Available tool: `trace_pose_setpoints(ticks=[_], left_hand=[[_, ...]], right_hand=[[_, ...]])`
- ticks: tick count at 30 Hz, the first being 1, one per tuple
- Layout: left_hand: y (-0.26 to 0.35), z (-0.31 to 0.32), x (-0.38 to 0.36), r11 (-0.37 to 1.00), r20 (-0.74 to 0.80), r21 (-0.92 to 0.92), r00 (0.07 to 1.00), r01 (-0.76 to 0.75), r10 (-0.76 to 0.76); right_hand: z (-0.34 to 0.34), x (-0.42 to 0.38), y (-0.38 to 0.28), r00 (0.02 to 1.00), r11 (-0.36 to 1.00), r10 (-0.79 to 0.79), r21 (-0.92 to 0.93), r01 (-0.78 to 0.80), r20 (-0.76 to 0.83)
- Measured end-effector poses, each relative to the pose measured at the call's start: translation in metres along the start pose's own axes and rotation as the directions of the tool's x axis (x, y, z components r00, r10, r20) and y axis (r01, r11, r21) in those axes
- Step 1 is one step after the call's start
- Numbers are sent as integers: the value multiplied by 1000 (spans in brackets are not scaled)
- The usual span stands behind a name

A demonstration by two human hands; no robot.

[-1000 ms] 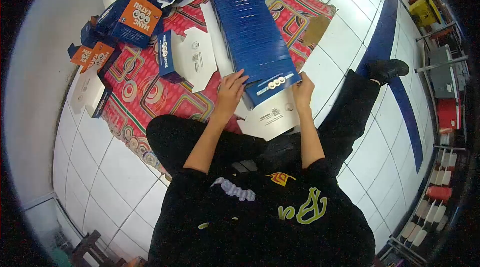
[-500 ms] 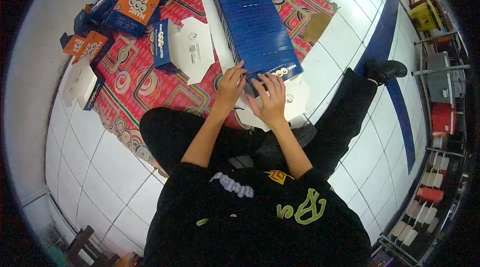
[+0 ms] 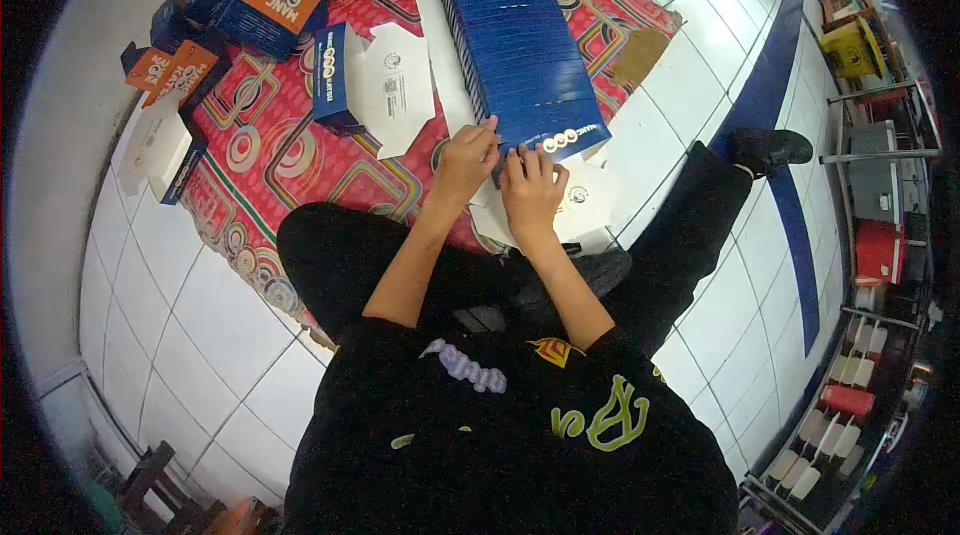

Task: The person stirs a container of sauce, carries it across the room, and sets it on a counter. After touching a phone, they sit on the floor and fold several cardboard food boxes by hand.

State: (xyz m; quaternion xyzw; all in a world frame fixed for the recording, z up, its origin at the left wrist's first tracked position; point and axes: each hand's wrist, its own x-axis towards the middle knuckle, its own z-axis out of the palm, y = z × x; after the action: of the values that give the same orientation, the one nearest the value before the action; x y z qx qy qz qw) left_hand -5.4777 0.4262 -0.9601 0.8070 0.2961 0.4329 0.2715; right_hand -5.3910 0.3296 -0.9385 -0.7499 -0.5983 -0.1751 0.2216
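Observation:
In the head view, a long row of flat blue cartons (image 3: 520, 45) with white lettering on the nearest one runs away from me. My left hand (image 3: 466, 163) has its fingers closed at the left corner of the nearest carton. Close beside it, my right hand (image 3: 532, 197) rests with bent fingers on that carton's front edge, thumb toward the left hand. A white unfolded flap (image 3: 592, 203) with a printed round logo spreads out under and right of my right hand. What lies beneath my fingers is hidden.
Left of the row lies a partly folded carton (image 3: 388, 95), white inside. Folded blue and orange boxes (image 3: 275, 0) are heaped at the back left. A red patterned mat (image 3: 330, 170) lies under them on white tiles. A metal rack (image 3: 880, 150) stands at the right.
My right hand's spread fingers have drawn together and bent over the carton's front edge. My left hand stays at the corner, slightly higher. The view has shifted slightly.

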Motion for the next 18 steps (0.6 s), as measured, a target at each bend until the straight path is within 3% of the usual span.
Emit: trace_pose_setpoints(ticks=[9, 13, 15, 16, 18], left_hand=[[-3, -4, 4, 1000, 43, -8, 999, -28, 28], [-4, -2, 3, 998, 37, -65, 999, 12, -9], [-1, -1, 4, 990, 21, -105, 996, 89, -88], [-1, -2, 3, 990, 23, -106, 996, 90, -89], [0, -4, 2, 974, 61, -174, 988, 148, -139]], right_hand=[[-2, 12, -18, 979, 995, 66, -82, -51, 192], [-1, 20, -12, 980, 997, 75, -45, -67, 187], [1, 20, -3, 999, 987, 42, 155, -44, 17], [2, 18, 1, 999, 987, 44, 154, -46, 18], [3, 16, 11, 994, 918, 29, 396, 15, -105]])
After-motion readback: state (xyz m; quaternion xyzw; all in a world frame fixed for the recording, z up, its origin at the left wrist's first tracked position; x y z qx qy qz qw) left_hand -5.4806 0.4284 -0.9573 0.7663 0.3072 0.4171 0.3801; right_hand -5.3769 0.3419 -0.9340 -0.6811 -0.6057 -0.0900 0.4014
